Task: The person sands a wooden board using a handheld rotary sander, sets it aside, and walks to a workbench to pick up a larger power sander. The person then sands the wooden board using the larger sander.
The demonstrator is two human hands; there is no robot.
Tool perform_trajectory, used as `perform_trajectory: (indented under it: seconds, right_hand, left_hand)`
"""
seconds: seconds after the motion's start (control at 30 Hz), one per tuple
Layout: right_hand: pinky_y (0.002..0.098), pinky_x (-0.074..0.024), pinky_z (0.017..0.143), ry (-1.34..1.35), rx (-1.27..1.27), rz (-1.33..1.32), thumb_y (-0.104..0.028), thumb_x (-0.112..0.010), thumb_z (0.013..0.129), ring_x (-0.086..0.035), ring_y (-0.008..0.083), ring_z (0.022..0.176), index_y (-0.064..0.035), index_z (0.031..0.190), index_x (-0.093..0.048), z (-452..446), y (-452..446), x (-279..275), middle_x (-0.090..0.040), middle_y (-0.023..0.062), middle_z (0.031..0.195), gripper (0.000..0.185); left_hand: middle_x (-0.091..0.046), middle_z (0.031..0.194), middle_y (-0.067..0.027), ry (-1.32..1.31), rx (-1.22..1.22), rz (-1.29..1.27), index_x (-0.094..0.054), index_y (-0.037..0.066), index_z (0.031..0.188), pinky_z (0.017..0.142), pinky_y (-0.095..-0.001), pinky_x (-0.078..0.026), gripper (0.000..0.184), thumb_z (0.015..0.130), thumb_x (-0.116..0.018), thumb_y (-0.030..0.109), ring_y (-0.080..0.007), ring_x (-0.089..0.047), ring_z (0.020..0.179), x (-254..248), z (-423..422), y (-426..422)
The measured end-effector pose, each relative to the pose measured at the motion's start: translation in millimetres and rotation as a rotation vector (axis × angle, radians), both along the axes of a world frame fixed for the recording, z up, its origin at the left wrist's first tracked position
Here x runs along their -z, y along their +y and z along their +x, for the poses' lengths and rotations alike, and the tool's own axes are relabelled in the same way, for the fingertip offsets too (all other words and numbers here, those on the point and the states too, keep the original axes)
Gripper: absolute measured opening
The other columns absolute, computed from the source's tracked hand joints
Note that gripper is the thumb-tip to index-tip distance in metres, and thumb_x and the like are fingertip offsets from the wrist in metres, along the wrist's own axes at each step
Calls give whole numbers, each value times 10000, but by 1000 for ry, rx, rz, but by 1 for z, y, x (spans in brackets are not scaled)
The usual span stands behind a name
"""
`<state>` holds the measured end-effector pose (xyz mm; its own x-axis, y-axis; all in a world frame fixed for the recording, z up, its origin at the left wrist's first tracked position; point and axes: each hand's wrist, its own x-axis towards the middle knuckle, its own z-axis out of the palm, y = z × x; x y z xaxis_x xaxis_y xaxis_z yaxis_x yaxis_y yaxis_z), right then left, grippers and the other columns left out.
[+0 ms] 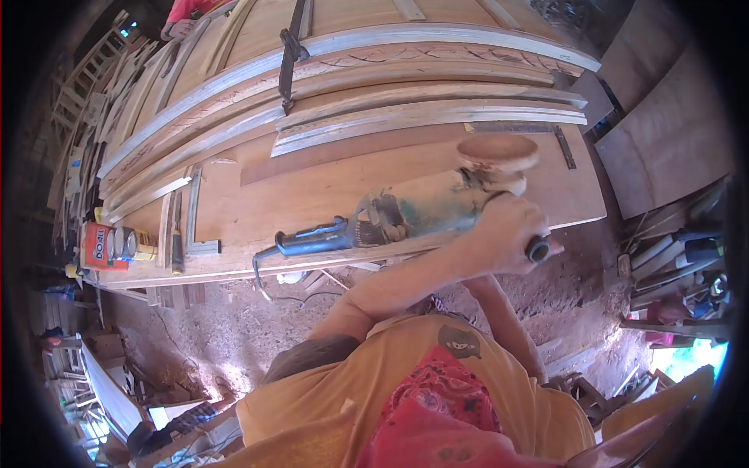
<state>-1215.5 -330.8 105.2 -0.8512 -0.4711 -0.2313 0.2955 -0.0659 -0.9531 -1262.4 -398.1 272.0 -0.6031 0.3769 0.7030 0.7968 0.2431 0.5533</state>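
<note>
An angle grinder (425, 207) with a worn, dusty body lies near the front edge of the wooden bench. Its round disc (497, 148) points upward, and its blue rear handle (312, 239) points left, with a cord hanging over the edge. My left hand (511, 230) is wrapped around the side handle close to the disc end; the handle's dark round end (538, 249) sticks out of the fist. My right forearm (507, 316) reaches up behind the left one, which hides the right hand, so its fingers do not show.
Long wooden mouldings (429, 117) and a bar clamp (289, 70) lie across the bench. An orange tin (105, 246), a chisel-like tool (177, 242) and a metal square (566, 148) rest on it. Another person's hand (183, 29) is at the far left. Boards (663, 132) lean at right.
</note>
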Motion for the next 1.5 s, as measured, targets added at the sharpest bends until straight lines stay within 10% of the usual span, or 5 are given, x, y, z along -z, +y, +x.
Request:
perform_trajectory:
  seconds: [0.7, 0.9, 1.5]
  right_hand:
    - [321, -509, 856, -5, 235, 42, -176, -791, 891, -626, 143, 961, -64, 1240, -686, 54, 13, 11, -695, 16, 1033, 382]
    - [323, -508, 864, 2, 243, 52, -176, -794, 887, -627, 146, 969, -65, 1246, -684, 78, 59, 14, -696, 17, 1041, 392]
    - [329, -506, 886, 49, 586, 105, -176, -801, 874, -629, 155, 991, -65, 1263, -679, 150, 199, 25, -701, 19, 1064, 422]
  left_hand:
    - [-531, 672, -63, -196, 527, 300, -541, 96, 829, 533, -410, -387, 424, 735, -954, 118, -305, -532, 577, -36, 77, 11]
    - [-549, 692, -102, -412, 718, 248, -509, 100, 756, 557, -456, -389, 450, 762, -942, 225, -369, -544, 626, -34, 127, 83]
    - [-599, 706, -57, -702, 1409, 459, -545, 77, 812, 527, -305, -471, 332, 813, -878, 69, -165, -599, 601, -37, 215, 298]
